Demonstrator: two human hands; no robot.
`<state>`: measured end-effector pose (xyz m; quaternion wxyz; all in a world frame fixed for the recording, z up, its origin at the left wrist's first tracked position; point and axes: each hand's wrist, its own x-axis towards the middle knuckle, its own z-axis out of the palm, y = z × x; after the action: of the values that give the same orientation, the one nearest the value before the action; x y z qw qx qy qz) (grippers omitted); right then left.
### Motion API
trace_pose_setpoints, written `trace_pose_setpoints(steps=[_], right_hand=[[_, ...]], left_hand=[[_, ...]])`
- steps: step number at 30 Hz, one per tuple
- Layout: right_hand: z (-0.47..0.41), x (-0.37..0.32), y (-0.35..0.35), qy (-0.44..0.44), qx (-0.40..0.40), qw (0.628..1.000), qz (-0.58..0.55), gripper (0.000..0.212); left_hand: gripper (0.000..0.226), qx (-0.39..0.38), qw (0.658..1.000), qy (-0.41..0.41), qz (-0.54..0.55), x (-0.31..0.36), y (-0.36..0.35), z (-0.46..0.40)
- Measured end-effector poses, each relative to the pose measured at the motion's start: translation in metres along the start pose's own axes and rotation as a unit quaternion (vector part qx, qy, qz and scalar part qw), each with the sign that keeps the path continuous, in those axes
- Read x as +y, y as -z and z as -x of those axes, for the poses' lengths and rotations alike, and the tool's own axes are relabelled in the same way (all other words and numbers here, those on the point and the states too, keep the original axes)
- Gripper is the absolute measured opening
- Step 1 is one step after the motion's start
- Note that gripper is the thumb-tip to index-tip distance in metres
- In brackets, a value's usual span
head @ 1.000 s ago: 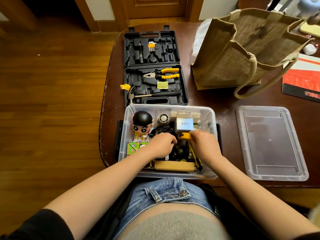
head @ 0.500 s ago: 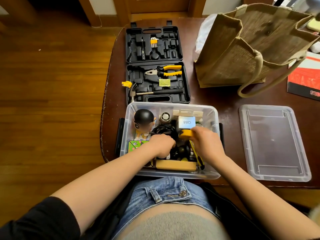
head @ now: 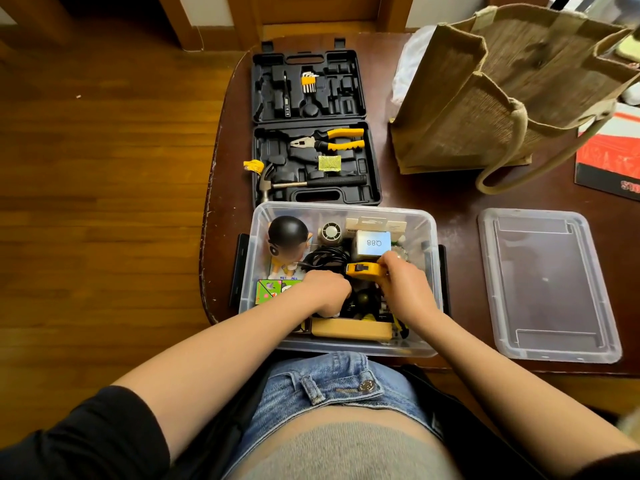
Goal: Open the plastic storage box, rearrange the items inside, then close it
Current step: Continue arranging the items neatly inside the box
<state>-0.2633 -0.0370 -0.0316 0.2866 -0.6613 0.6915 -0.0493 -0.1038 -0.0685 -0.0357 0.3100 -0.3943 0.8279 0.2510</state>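
nearest in, denim shorts (head: 322, 386) at six o'clock, and both forearms reach up into the clear storage box (head: 429, 299), which sits lidless on the near edge of the dark table (head: 446, 199). the left hand (head: 323, 289) is down among the items, fingers curled under, knuckles up, right against the coiled black cable (head: 323, 258); what it grips i cannot tell, the fingers are hidden. the right hand (head: 407, 289) is curled round the yellow tape measure (head: 363, 269), holding it just above the jumble at the box's centre. at the near wall of the box lies a tan cardboard box (head: 349, 329). at nine o'clock inside, a green patterned card (head: 268, 289), and beyond it at ten o'clock the big-headed black-haired figurine (head: 287, 237). toward twelve o'clock, a small round fan (head: 329, 232), then a white box marked q88 (head: 373, 243) just past the right hand's fingertips. out at three o'clock, well apart from the box, the clear lid (head: 547, 285) lies flat on the table. further off at twelve o'clock, the black tool case (head: 311, 133) lies open, touching the box's far wall: a hammer (head: 301, 183), yellow-handled pliers (head: 332, 140), hex keys (head: 307, 83) in the far half. at one to two o'clock stands the burlap tote bag (head: 485, 98), and a red and black booklet (head: 609, 161) at the far right edge.
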Motion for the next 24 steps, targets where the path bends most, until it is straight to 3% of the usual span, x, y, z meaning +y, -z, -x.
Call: trace_pose_setpoints(steps=[5,13,19,24], right_hand=[[0.0,0.0,-0.001,0.074,-0.044,0.971,0.221,0.042],[-0.005,-0.013,-0.004,0.102,-0.061,0.958,0.262,0.037],[-0.004,-0.009,-0.009,0.082,-0.044,0.971,0.219,0.039],[-0.002,-0.003,-0.013,0.066,-0.018,0.978,0.198,0.041]], left_hand=[[0.039,0.008,1.0,-0.003,-0.008,0.0,-0.002,0.0],[0.044,0.017,1.0,-0.007,-0.011,-0.002,-0.003,0.0],[0.039,0.21,0.977,0.025,0.014,-0.008,0.0,0.005],[0.03,0.274,0.959,0.057,-0.041,-0.015,0.01,-0.001]])
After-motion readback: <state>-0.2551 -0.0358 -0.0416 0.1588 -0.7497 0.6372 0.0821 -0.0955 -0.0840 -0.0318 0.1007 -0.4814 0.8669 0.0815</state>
